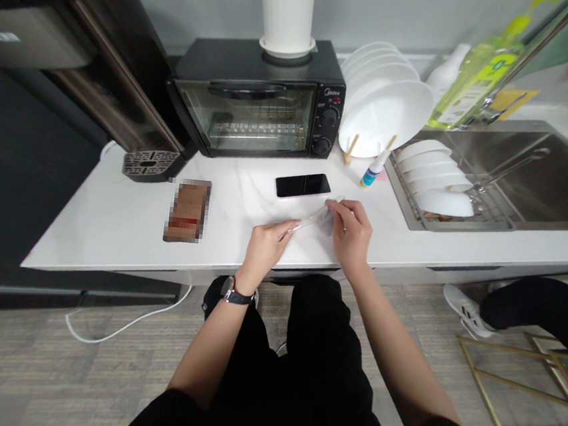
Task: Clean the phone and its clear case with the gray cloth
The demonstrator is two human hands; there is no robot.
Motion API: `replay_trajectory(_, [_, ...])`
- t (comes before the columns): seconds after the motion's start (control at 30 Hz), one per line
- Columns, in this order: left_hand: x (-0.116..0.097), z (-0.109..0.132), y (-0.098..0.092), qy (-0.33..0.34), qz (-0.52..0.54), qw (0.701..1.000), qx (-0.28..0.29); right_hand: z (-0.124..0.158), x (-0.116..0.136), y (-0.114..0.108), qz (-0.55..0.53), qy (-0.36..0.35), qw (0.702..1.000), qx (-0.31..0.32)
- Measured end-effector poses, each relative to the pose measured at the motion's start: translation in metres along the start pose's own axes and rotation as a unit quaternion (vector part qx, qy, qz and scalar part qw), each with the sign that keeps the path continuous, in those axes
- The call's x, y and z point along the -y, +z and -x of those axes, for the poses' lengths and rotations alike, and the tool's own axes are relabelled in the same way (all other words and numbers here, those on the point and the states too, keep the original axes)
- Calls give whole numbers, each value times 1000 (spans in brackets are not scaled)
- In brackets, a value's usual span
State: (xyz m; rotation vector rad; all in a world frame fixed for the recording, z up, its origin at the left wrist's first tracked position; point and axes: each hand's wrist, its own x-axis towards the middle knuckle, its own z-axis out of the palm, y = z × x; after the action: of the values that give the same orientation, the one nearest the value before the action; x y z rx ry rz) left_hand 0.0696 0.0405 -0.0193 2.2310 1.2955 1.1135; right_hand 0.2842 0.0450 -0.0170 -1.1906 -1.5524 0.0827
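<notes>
My left hand (pixel 265 246), a watch on its wrist, pinches one end of a thin, clear plastic piece (pixel 312 220). Its other end is between the fingers of my right hand (pixel 352 232). The piece is see-through and seen nearly edge-on, so I cannot tell its exact kind. Both hands are just above the front of the white counter (pixel 231 238). Just beyond them lies a phone (pixel 303 185), dark screen up. Farther off to the right stands a small white spray bottle (pixel 375 169) with a blue and yellow label.
A blurred-out brown item (pixel 187 212) lies on the left, before a tall dark machine (pixel 151 162). At the back stand a black toaster oven (pixel 253 116) and racked white plates (pixel 389 112). Bowls (pixel 435 177) sit by the sink (pixel 523 172). Another person's shoe (pixel 468 310) shows at right.
</notes>
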Motion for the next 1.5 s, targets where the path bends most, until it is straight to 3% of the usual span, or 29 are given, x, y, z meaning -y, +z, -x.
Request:
replay_trajectory(0.23, [1,-1,1,22,0,1000,-18,-13,-14,-6,19,15,999,-36])
replay_trajectory(0.57, [0,-1,-1,5,-17,1000,-6,32,43,25,-32,-94,994,40])
replay_trajectory(0.7, [-1,-1,-4,19,7,1000,5,39,52,30,-40,-141,988,52])
replay_trajectory(0.93, [0,-2,-2,16,-23,1000,-7,30,36,23,-31,-152,987,50])
replay_trajectory(1.27, [2,0,1,34,0,999,-24,-9,-19,-13,21,-25,999,-7])
replay_trajectory(1.5, [2,-1,2,36,4,999,-33,-10,-17,-13,25,-34,999,-20])
